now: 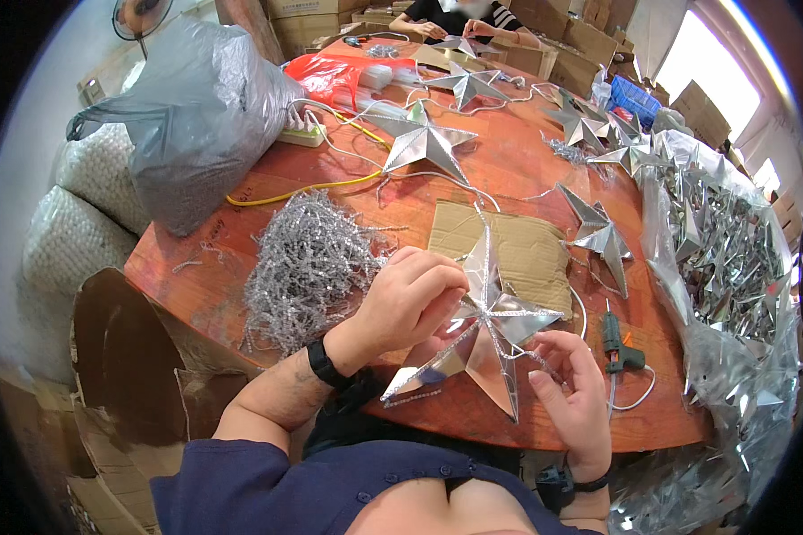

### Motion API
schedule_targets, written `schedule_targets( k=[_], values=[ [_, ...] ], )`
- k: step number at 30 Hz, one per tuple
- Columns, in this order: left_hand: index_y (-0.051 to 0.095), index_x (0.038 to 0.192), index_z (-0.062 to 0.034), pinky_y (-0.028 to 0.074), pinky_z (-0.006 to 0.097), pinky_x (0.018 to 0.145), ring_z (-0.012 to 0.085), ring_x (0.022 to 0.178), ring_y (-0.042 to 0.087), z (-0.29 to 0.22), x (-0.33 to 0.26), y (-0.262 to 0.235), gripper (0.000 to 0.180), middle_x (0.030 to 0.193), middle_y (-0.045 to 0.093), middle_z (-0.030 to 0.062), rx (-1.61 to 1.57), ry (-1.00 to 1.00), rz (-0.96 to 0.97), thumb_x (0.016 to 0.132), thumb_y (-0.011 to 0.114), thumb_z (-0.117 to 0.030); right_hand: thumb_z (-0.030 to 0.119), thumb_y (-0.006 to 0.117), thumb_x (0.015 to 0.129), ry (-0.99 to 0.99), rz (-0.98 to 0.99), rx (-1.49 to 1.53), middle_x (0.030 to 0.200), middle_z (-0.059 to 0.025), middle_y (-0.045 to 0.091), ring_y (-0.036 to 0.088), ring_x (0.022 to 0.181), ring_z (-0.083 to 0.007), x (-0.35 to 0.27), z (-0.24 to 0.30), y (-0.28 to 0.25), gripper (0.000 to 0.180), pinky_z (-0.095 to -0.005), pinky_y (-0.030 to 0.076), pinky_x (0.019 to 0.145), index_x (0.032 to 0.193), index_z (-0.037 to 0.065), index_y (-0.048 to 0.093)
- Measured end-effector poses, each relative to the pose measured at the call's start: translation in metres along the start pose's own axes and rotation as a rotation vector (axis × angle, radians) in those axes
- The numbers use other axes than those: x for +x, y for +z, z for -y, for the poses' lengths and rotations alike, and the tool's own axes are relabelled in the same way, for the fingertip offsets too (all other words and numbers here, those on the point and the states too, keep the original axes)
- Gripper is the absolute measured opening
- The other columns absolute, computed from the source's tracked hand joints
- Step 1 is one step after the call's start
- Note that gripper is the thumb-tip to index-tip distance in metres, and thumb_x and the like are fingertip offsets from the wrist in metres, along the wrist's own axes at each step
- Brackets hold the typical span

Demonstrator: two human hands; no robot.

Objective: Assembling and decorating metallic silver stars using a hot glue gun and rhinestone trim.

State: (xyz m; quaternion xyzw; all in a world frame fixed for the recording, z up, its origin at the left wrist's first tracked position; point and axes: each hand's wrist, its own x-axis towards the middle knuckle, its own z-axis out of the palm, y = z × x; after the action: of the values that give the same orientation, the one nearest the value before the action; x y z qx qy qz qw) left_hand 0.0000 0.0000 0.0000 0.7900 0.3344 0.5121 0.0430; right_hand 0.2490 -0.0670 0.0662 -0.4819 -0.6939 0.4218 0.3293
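Silver five-pointed foil star [484, 332], pinched by the left hand [408, 299] and steadied by the right hand [573, 392] (fingers curled underneath), risked denting if squeezed harder.

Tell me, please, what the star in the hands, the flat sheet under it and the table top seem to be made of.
Silver star: probably thin metallised foil or plastic; mirror-bright facets with sharp folds.
Flat sheet: corrugated cardboard, matt brown, with rough cut edges.
Table top: looks like wood with a glossy reddish-brown varnish; it shows reflections, though laminate is possible.
The left hand and right hand both hold the star.
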Motion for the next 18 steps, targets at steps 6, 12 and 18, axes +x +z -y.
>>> schedule_targets(
  k=[6,12,18],
  values=[
    [0.056,0.086,-0.0086,0.042,0.034,0.072,0.0233,0.077,0.057,0.0015,-0.0014,-0.0042,0.014,0.085,0.059,0.0043,0.030,0.016,-0.017,0.074,0.063,-0.008,0.003,0.063,0.082,-0.009,-0.029,0.063,0.095,-0.0040,0.047,0.046,0.080,-0.0072,0.0007,0.0016,0.0070,0.035,-0.0189,0.041,0.067,0.115,0.002,0.052],
    [0.056,0.083,-0.0077,0.043,0.033,0.071,0.0225,0.078,0.058,-0.0001,-0.0004,-0.0074,0.016,0.085,0.061,0.0038,0.057,0.011,0.000,0.071,0.065,-0.005,0.002,0.062,0.083,-0.012,-0.014,0.011,0.094,-0.0040,0.049,0.046,0.080,-0.0070,0.0020,0.0006,0.0068,0.033,-0.0187,0.041,0.067,0.114,0.002,0.052],
    [0.056,0.084,-0.0096,0.042,0.033,0.071,0.0214,0.076,0.058,0.0005,0.0010,-0.0046,0.015,0.084,0.060,0.0032,0.079,0.031,-0.002,0.073,0.067,-0.012,0.003,0.062,0.083,-0.030,-0.034,0.018,0.092,-0.0034,0.049,0.046,0.077,-0.0066,0.0020,-0.0006,0.0062,0.032,-0.0184,0.040,0.064,0.113,0.002,0.053]
  ],
)
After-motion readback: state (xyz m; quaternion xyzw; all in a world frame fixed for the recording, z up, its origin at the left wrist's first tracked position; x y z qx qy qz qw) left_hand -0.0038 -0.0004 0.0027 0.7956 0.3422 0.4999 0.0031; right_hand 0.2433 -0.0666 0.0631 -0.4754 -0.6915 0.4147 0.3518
